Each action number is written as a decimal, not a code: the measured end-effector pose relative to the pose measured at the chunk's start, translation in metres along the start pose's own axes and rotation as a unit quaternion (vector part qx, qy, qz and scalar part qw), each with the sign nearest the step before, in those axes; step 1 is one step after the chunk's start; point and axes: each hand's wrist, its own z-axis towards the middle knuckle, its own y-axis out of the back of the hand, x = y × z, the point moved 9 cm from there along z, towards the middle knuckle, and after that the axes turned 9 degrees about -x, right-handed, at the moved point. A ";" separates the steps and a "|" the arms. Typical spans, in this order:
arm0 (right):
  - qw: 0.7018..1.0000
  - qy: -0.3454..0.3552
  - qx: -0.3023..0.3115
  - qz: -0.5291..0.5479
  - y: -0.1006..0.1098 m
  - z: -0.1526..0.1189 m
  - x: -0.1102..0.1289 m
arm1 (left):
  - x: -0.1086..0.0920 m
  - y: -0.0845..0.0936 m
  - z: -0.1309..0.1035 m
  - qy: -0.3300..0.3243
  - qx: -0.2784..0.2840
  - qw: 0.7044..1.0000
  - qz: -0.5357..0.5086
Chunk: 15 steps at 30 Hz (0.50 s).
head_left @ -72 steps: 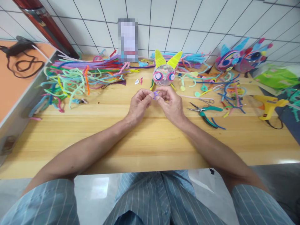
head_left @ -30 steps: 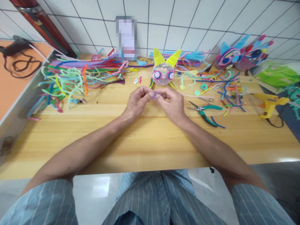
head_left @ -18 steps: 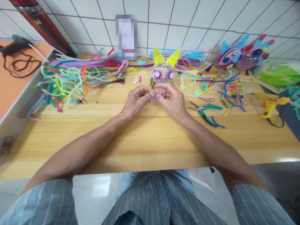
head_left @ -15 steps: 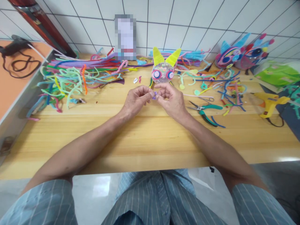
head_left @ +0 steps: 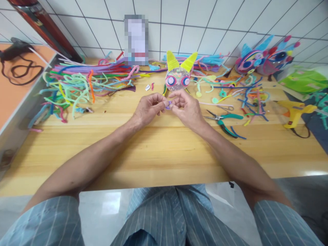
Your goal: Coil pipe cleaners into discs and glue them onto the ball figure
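Observation:
Between my fingertips is a small purple pipe cleaner piece, partly hidden by the fingers. My left hand pinches it from the left. From the other side my right hand grips it between thumb and forefinger. Just beyond the hands stands a clear round figure with yellow pointed ears and round pink, blue and white eyes. Right of my right hand lie pliers with green handles, their jaws apart, and small scissors.
Bundled and loose pipe cleaners heap at the left, with more scraps at the right. A yellow glue gun rests near the right edge. Two decorated figures stand at the back right. A blurred-out upright panel leans near the wall.
Both hands stay at nearly the same spot, still pinching the purple piece. The whole view has shifted very slightly; nothing on the table has visibly moved.

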 end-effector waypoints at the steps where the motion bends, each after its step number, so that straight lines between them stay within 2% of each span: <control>1: 1.000 0.005 -0.003 0.005 0.000 0.000 0.000 | 0.000 -0.001 0.000 -0.004 0.003 1.000 -0.005; 10: 0.998 0.034 -0.043 0.023 0.003 -0.003 0.007 | -0.002 -0.005 -0.001 -0.023 0.012 0.998 -0.056; 15: 0.997 0.023 -0.071 0.017 0.006 -0.007 0.013 | 0.001 -0.002 -0.003 -0.032 -0.016 0.996 -0.085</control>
